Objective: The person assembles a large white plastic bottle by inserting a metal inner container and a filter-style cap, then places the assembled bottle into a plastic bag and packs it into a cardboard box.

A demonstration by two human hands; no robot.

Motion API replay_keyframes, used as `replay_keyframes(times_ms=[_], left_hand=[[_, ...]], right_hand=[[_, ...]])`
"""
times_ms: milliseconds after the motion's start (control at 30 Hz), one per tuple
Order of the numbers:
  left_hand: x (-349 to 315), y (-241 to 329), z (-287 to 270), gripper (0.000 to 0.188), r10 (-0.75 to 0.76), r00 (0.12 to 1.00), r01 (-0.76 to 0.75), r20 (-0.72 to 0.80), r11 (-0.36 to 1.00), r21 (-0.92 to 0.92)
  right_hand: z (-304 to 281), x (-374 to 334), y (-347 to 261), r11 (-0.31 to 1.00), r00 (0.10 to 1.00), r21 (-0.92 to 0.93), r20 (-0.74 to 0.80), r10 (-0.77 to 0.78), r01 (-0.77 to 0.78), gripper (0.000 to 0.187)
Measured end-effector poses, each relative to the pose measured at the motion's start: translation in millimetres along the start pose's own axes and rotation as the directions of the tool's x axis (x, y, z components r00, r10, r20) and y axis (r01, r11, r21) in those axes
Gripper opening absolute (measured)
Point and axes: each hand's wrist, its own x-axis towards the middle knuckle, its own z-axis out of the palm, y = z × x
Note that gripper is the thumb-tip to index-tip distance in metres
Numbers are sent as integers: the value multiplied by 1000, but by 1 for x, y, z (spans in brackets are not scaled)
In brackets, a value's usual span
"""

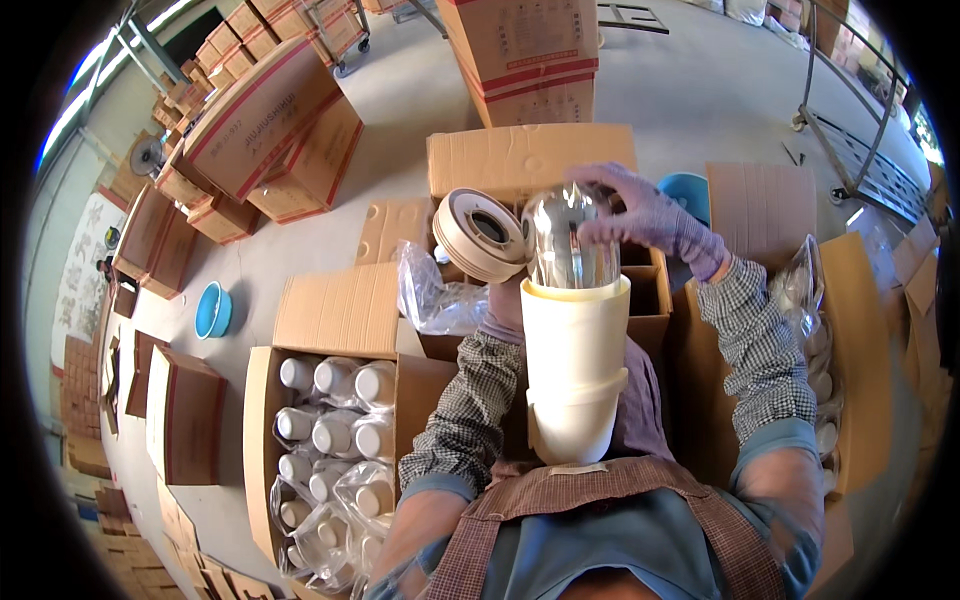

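**Gloved hand on a silvery liner**

The person's right grip (650, 212) curls partly closed around the upper end of a silvery liner (562, 248), upright in the mouth of a cream cylinder (577, 345). The left grip (504, 310) is mostly hidden behind the cylinder, near a tilted cream collar (464, 236); its hold cannot be told.

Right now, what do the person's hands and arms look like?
The right hand wears a pale purple glove. The left hand is mostly hidden, but the bit that shows is a similar purple. Both forearms have loose, wrinkly sleeves in small dark-and-white checks, with a plain blue band at the elbow end. No cables show.
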Motion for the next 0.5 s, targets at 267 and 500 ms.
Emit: replay_keyframes(times_ms=[267, 500], left_hand=[[-3, 8, 5, 54, -128, 983, 172, 130, 888, -427], [-4, 2, 6, 50, -52, 988, 103, 142, 922, -374]], right_hand=[[23, -18, -49, 938, 944, -347, 301, 133, -22, 68], [21, -10, -9, 998, 832, 56, 555, -13, -22, 69]])
